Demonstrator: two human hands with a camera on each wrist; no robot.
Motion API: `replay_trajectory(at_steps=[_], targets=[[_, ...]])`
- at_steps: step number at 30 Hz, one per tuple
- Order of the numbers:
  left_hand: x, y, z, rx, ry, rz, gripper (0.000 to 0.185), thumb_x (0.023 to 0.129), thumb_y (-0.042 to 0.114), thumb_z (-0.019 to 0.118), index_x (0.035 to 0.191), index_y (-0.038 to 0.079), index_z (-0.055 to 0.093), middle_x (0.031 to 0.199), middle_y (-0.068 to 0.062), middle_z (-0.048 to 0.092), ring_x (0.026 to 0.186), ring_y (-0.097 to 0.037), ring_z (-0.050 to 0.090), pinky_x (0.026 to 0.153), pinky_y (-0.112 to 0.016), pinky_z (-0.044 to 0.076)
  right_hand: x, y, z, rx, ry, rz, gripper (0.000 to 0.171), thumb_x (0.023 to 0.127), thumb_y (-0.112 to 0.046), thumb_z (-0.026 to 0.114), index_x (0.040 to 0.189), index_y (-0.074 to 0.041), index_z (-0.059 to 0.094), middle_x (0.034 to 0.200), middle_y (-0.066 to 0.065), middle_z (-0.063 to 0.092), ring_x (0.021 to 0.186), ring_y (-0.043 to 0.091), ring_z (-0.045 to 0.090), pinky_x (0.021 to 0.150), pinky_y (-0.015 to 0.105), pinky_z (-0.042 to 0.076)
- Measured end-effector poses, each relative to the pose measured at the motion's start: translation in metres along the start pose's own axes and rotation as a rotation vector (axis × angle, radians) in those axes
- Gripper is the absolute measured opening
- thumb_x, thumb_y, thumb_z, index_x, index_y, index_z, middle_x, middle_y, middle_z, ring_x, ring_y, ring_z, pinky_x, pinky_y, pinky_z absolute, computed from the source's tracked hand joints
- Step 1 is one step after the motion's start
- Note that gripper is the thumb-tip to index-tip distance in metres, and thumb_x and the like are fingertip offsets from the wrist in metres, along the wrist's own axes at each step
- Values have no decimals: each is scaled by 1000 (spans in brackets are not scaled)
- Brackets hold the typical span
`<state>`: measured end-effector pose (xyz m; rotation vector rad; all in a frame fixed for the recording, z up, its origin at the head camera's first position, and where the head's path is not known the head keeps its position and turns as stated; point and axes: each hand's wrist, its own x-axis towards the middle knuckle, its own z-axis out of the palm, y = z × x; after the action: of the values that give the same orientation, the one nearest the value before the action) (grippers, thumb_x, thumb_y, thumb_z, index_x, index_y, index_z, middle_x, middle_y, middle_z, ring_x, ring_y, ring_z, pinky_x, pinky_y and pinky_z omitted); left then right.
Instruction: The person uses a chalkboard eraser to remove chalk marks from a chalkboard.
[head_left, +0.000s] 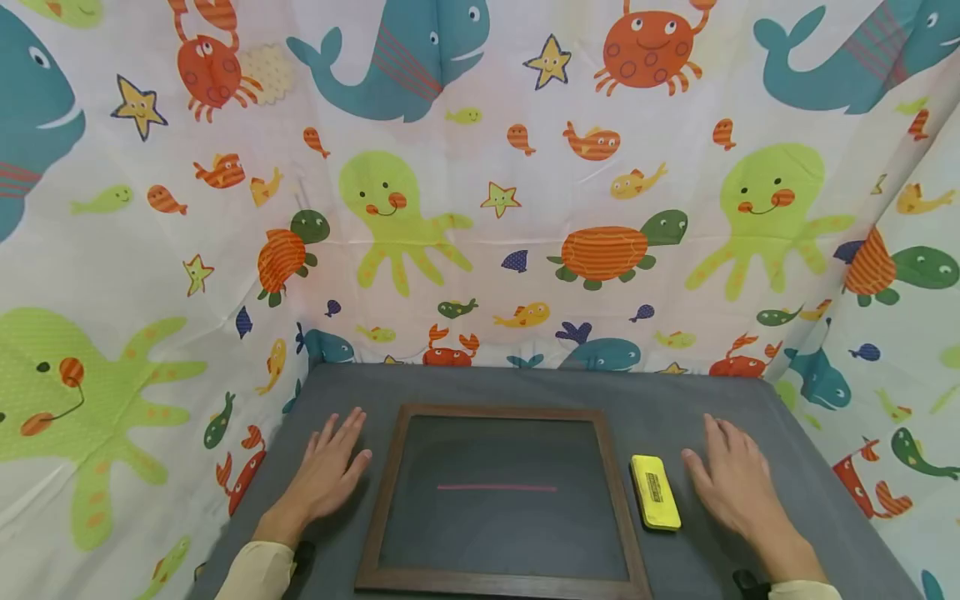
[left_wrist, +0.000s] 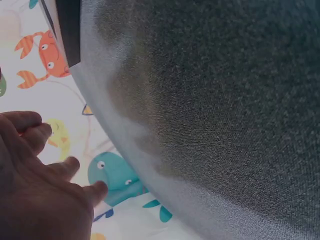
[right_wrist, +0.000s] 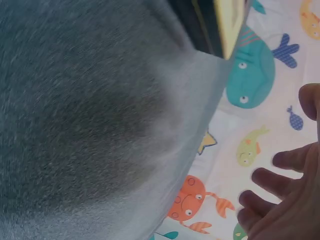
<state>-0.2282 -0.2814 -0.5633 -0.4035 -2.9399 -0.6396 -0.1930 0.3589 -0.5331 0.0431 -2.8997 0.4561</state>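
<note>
A small chalkboard in a brown wooden frame lies flat on the grey table, with one pink horizontal line across its middle. To its left is my left hand, palm down with fingers extended and holding nothing. My right hand lies on the other side, its fingers also relaxed and nothing in its grasp. Between that hand and the frame sits a yellow board eraser with a dark underside. In the right wrist view the eraser shows only as a corner at the top, apart from my right hand.
Grey cloth covers the table. A white curtain printed with sea animals hangs behind it and along both sides, close to the table edges. Dark bands circle both wrists.
</note>
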Motion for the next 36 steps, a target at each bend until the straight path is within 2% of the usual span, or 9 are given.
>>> replay_trajectory(at_steps=[5,10,15,20,27,32,36], targets=[[-4,1,-1,-45,5,60,66,114,32,58,172,8,36,180,-14,33,165,-51,26,127,-79,20,-2,-6,-7,42,-52,55,77,113,-36,57,158,22,34,155,49,36,141,69,34,111,86,30],[-5,5,-3,-109,-52,77,66,111,26,67,170,12,42,177,-10,39,163,-51,31,123,-79,30,-2,-11,-7,52,-136,120,79,111,-40,60,156,21,39,151,49,39,137,68,40,110,83,37],[-6,8,0,-131,-94,75,68,108,24,71,169,11,45,175,-9,43,162,-50,34,121,-79,33,-4,-18,1,49,-227,142,81,109,-45,62,152,20,45,144,46,51,130,64,53,104,78,46],[-7,8,5,-138,-127,83,67,108,22,72,169,12,46,174,-9,45,161,-50,36,122,-77,34,-7,-27,11,49,-271,128,86,105,-52,67,146,21,51,130,40,61,117,55,64,96,71,54],[-6,9,11,-150,-204,69,68,108,20,71,170,16,44,177,-3,40,164,-47,33,123,-76,33,-8,-36,26,40,-297,143,95,101,-62,69,145,21,53,126,39,60,108,49,66,90,68,56],[-6,12,12,-169,-240,87,70,106,19,72,170,15,44,177,-5,40,161,-52,34,122,-78,33,-9,-39,34,54,-289,161,98,97,-64,74,146,19,53,124,37,60,96,38,62,79,60,56],[-6,16,11,-165,-257,90,72,106,19,73,171,15,42,178,-4,38,160,-55,33,122,-81,27,-8,-44,36,63,-280,177,96,96,-61,76,145,19,53,123,35,61,94,35,60,78,56,55]])
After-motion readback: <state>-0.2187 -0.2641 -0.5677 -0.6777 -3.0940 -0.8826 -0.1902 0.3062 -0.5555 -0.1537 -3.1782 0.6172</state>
